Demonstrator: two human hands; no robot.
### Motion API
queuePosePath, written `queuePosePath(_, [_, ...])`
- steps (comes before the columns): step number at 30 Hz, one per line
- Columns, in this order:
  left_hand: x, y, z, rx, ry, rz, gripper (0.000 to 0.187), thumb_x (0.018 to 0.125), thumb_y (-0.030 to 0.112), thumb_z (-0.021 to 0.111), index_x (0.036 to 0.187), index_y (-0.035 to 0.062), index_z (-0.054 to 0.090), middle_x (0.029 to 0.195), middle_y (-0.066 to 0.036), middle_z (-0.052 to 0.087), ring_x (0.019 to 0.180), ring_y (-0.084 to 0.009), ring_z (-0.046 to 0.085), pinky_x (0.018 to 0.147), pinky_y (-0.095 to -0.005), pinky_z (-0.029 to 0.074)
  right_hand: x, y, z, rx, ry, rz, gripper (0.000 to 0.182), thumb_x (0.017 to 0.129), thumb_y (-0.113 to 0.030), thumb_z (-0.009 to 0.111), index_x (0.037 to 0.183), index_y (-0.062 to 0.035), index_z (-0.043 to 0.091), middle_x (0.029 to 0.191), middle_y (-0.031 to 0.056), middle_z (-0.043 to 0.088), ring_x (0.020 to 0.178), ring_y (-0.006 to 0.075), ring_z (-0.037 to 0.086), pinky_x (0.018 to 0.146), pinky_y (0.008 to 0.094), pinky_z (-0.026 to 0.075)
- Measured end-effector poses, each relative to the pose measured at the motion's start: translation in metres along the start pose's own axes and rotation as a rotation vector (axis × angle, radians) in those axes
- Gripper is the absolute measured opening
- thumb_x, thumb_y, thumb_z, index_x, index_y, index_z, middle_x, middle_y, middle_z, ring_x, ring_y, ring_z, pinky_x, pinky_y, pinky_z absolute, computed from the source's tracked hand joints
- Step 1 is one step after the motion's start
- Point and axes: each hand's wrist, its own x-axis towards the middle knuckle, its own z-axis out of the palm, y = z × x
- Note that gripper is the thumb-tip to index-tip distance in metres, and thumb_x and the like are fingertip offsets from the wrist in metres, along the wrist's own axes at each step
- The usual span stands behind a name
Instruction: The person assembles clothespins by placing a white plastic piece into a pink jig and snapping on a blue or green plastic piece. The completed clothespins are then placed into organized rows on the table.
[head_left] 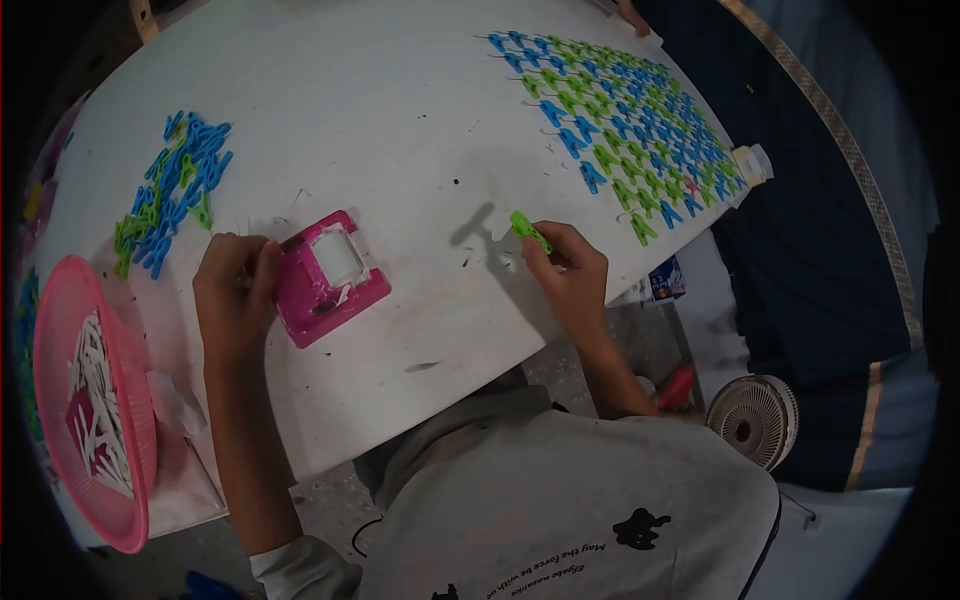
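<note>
My right hand [572, 275] pinches a green plastic clothespin [529, 232] above the table, and its shadow falls on the tabletop. My left hand [233, 285] is at the left edge of a pink holder [330, 318] with a white roll-like piece [338, 256] inside. Its fingers are curled together; anything between them is too small to make out. Beyond that hand lies a loose pile of blue and green clothespins [183, 190].
Rows of blue and green clothespins with thin wire hooks [615, 115] cover the table's right side. A pink basket [145, 400] of white strips stands at left. A fan [753, 422] is below the right edge. Another person's hand [632, 17] shows at the far edge.
</note>
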Motion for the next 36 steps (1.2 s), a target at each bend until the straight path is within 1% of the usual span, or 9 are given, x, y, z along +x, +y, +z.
queuePosePath(2, [-0.001,0.000,0.000,-0.001,0.033,0.009,0.010,0.089,0.007,0.068,0.086,-0.0009,0.064,0.072,-0.009,0.052,0.065,-0.0179,0.053,0.059,-0.0302,0.045,0.003,0.001,-0.018,-0.247,0.129,-0.094,0.019,0.087,-0.012,0.073,0.099,0.0020,0.071,0.093,0.0098,0.070,0.072,0.0137,0.065,0.065,0.0268,0.052])
queuePosePath(3, [-0.002,-0.001,0.000,-0.003,0.048,-0.009,0.010,0.089,0.007,0.067,0.086,-0.0011,0.064,0.072,-0.009,0.052,0.065,-0.0173,0.053,0.059,-0.0300,0.044,0.005,0.005,-0.027,-0.244,0.143,-0.092,0.019,0.087,-0.012,0.073,0.099,0.0020,0.071,0.093,0.0098,0.070,0.072,0.0137,0.065,0.065,0.0268,0.052])
queuePosePath(5, [-0.002,-0.002,0.000,-0.004,0.061,-0.018,0.010,0.090,0.007,0.067,0.086,-0.0012,0.064,0.073,-0.009,0.052,0.065,-0.0167,0.053,0.058,-0.0297,0.043,0.009,0.017,-0.045,-0.443,0.211,-0.138,0.020,0.085,-0.013,0.074,0.097,0.0029,0.071,0.088,0.0128,0.067,0.069,0.0180,0.064,0.064,0.0307,0.051])
queuePosePath(11, [-0.002,-0.009,-0.002,0.029,0.068,-0.001,0.008,0.089,0.006,0.067,0.087,-0.0014,0.064,0.071,-0.006,0.052,0.064,-0.0132,0.049,0.059,-0.0268,0.039,0.021,0.039,-0.080,-0.639,0.298,-0.092,0.021,0.082,-0.014,0.075,0.091,0.0039,0.070,0.086,0.0167,0.066,0.072,0.0274,0.066,0.068,0.0368,0.052])
queuePosePath(17, [-0.002,-0.011,-0.003,0.027,0.076,0.012,0.009,0.091,0.007,0.066,0.086,-0.0009,0.064,0.070,-0.003,0.051,0.064,-0.0105,0.047,0.059,-0.0257,0.038,0.026,0.053,-0.090,-0.664,0.293,-0.108,0.021,0.082,-0.014,0.075,0.090,0.0042,0.070,0.086,0.0180,0.066,0.075,0.0319,0.066,0.070,0.0389,0.053])
queuePosePath(24, [-0.003,-0.006,-0.002,0.032,0.069,-0.039,0.012,0.091,0.007,0.066,0.085,-0.0023,0.064,0.070,-0.004,0.051,0.063,-0.0106,0.045,0.059,-0.0260,0.037,0.018,0.040,-0.093,-0.561,0.289,-0.047,0.027,0.080,-0.017,0.076,0.092,0.0061,0.068,0.086,0.0204,0.065,0.075,0.0314,0.066,0.072,0.0391,0.053])
queuePosePath(26, [-0.002,-0.007,-0.003,0.047,0.067,-0.022,0.012,0.091,0.008,0.066,0.084,-0.0025,0.064,0.070,-0.004,0.051,0.063,-0.0106,0.045,0.059,-0.0262,0.037,0.016,0.041,-0.097,-0.617,0.245,0.092,0.028,0.079,-0.018,0.075,0.091,0.0065,0.067,0.085,0.0203,0.065,0.076,0.0308,0.066,0.072,0.0391,0.053])
queuePosePath(29, [-0.001,-0.008,-0.003,0.012,0.065,-0.023,0.013,0.091,0.008,0.066,0.084,-0.0028,0.064,0.069,-0.004,0.051,0.063,-0.0107,0.044,0.058,-0.0265,0.037,0.017,0.047,-0.099,-0.560,0.276,0.134,0.027,0.079,-0.018,0.075,0.089,0.0062,0.066,0.085,0.0203,0.065,0.077,0.0311,0.066,0.073,0.0390,0.053])
queuePosePath(36, [-0.003,-0.013,-0.002,-0.001,0.070,-0.060,0.011,0.090,0.007,0.065,0.085,-0.0032,0.065,0.068,-0.004,0.051,0.062,-0.0108,0.044,0.057,-0.0267,0.036,0.025,0.063,-0.101,-0.570,0.364,0.115,0.025,0.079,-0.017,0.075,0.089,0.0043,0.067,0.086,0.0192,0.066,0.076,0.0313,0.066,0.072,0.0396,0.053])
